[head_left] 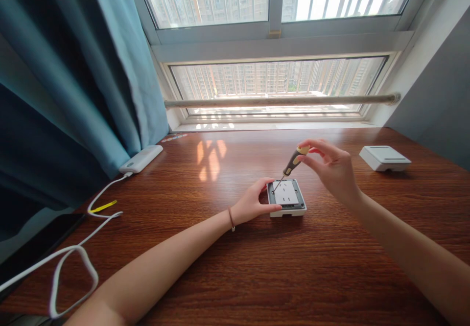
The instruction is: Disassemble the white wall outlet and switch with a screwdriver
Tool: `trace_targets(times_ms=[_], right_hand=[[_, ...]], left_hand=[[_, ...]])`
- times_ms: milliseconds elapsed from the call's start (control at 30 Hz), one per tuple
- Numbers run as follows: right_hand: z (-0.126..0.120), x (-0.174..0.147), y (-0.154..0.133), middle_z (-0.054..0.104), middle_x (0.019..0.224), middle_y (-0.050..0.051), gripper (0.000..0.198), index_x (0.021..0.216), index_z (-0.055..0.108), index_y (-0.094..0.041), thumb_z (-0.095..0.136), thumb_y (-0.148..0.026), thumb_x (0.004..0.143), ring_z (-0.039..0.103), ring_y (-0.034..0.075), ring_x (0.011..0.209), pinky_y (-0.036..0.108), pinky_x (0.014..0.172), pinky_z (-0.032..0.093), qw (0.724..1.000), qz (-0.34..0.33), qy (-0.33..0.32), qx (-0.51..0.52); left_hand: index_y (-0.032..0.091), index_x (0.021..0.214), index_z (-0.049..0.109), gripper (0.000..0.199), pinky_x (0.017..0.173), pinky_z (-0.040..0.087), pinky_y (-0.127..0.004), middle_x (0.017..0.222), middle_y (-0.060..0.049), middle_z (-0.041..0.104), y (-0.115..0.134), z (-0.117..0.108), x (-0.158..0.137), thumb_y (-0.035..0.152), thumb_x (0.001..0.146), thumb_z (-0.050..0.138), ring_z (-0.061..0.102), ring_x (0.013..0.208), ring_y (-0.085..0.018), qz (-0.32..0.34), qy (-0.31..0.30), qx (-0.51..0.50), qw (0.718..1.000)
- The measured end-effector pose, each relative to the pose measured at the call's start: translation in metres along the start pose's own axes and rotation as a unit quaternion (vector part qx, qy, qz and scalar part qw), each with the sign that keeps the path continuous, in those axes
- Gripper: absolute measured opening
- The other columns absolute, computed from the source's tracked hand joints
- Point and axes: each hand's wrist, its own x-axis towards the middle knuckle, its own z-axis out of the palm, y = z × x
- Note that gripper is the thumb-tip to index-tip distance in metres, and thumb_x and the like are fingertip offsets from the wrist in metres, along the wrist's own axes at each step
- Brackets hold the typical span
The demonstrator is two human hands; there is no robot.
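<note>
A white wall socket (289,195) with a grey inner frame lies face up on the brown wooden table (205,267). My left hand (255,201) grips it from the left, thumb along the near edge and fingers at the far left corner. Above it, my right hand (328,167) pinches the yellow end of a screwdriver (293,162) between thumb and fingertips. The screwdriver is tilted, its thin shaft running down to the left side of the socket, at or near a screw. Whether the tip sits in the screw slot is too small to tell.
A second white switch or socket box (385,158) stands at the right. At the left lie a white power strip (142,158), its looping white cable (86,262) and a yellow strip (104,206). A blue curtain (121,61) hangs beside the window; a rail (282,102) crosses it.
</note>
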Motion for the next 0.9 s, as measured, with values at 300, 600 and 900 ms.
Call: trace_targets(times_ms=[300,600,900], right_hand=[[0.0026,-0.0012,0.0042,0.061,0.112,0.005,0.031,0.114,0.055,-0.026,0.054,-0.02,0.084,0.056,0.021,0.107,0.043,0.093,0.044,0.998,-0.012,-0.05,0.034],[0.0015,-0.0004,0.006,0.065,0.095,0.002,0.032,0.108,0.06,-0.027,0.064,-0.023,0.077,0.06,0.02,0.092,0.041,0.083,0.048,1.0,0.011,-0.002,0.028],[0.0056,-0.0019,0.0071,0.061,0.108,0.003,0.026,0.107,0.058,-0.028,0.06,-0.026,0.08,0.057,0.02,0.101,0.039,0.087,0.049,0.999,0.005,-0.018,0.051]], left_hand=[[0.02,0.121,0.044,0.064,0.096,0.041,-0.04,0.122,-0.01,0.052,-0.0012,-0.0001,0.0002,0.033,0.066,0.075,0.051,0.111,-0.025,0.005,0.003,0.01,1.0],[0.021,0.122,0.043,0.067,0.096,0.041,-0.041,0.123,-0.01,0.052,-0.0011,-0.0002,-0.0001,0.035,0.066,0.075,0.052,0.11,-0.025,-0.002,0.0,0.009,1.0],[0.02,0.124,0.042,0.068,0.097,0.041,-0.041,0.124,-0.011,0.051,-0.0035,-0.0008,-0.0001,0.035,0.066,0.075,0.051,0.112,-0.025,-0.002,0.001,0.021,1.0]])
